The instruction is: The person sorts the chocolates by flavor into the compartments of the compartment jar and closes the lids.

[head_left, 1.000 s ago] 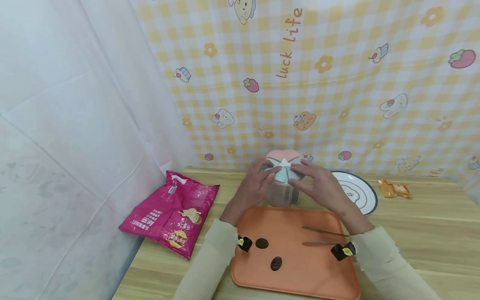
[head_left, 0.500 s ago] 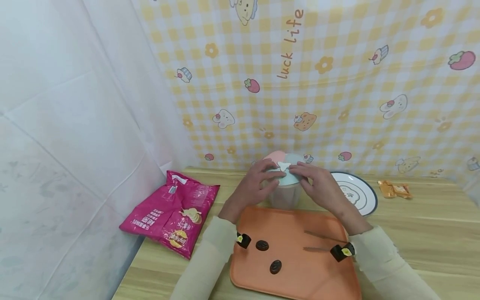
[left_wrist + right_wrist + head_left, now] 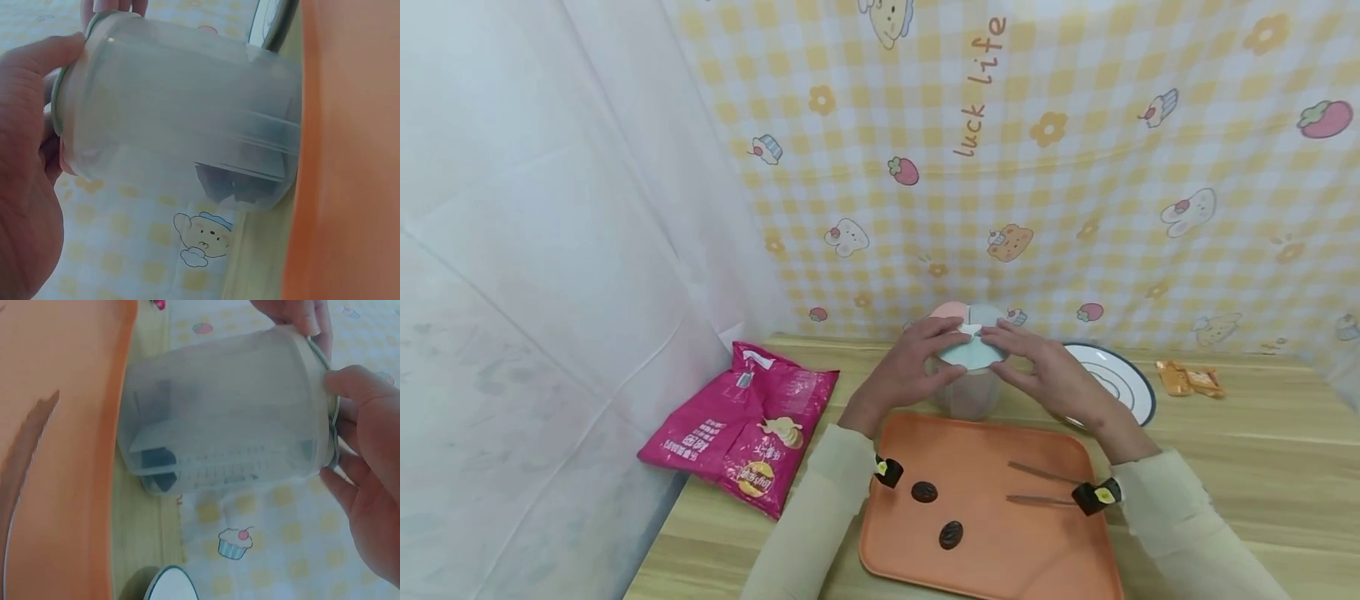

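A clear plastic canister (image 3: 967, 398) stands upright behind the tray, dark pieces lying at its bottom in both wrist views. On top sits a petal-patterned lid (image 3: 976, 356) in pink, mint and pale blue. My left hand (image 3: 917, 362) grips the lid's left side, thumb at the front rim and fingers over the top. From the right, my right hand (image 3: 1047, 371) holds the lid the same way, its thumb against the rim in the right wrist view. The fingertips of both hands come close together at the white centre piece of the lid.
An orange tray (image 3: 977, 467) lies in front, bearing dark brown oval pieces (image 3: 951, 534) and two thin metal arms (image 3: 1041, 500), partly under the right wrist. A pink chip bag (image 3: 737, 425) lies left. A rimmed plate (image 3: 1138, 396) and orange-wrapped sweets (image 3: 1187, 379) lie right.
The lid's coloured petals have turned: pink shifted to the back left, pale blue to the back right, mint to the front. Both hands stay on the lid; their fingers have shifted slightly.
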{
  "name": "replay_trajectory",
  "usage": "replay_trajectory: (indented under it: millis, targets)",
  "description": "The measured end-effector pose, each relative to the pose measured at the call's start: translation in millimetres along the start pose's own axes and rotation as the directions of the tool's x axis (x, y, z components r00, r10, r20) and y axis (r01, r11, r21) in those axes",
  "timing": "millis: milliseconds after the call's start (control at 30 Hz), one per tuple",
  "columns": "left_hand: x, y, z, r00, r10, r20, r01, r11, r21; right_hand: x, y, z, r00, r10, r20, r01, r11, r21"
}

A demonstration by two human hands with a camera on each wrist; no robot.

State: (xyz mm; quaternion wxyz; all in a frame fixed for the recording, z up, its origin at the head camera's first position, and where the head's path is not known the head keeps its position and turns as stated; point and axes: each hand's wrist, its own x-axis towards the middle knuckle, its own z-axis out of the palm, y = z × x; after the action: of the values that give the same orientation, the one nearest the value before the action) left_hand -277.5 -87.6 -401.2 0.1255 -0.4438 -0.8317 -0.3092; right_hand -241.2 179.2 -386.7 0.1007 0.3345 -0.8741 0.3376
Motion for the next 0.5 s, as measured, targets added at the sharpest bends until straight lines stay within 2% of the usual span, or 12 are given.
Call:
replay_trajectory:
  millis: [100,200,500]
  targets:
    - [-0.6,-1.0,-0.2,0.999,-0.016,0.047,0.015,1.000,0.026,0,4,1,1.000,-0.009,-0.009,0.008,1.000,-0.022]
    - [-0.8,-3.1,-0.2,0.997,0.000,0.072,-0.003,0.999,0.042,-1,7,2,1.000,-0.011,-0.015,0.010,1.000,-0.029]
    - [-1.9,-8.1,4.1,0.999,0.024,0.028,-0.025,1.000,0.006,-3,13,4,1.000,-0.029,0.006,0.029,0.999,-0.027]
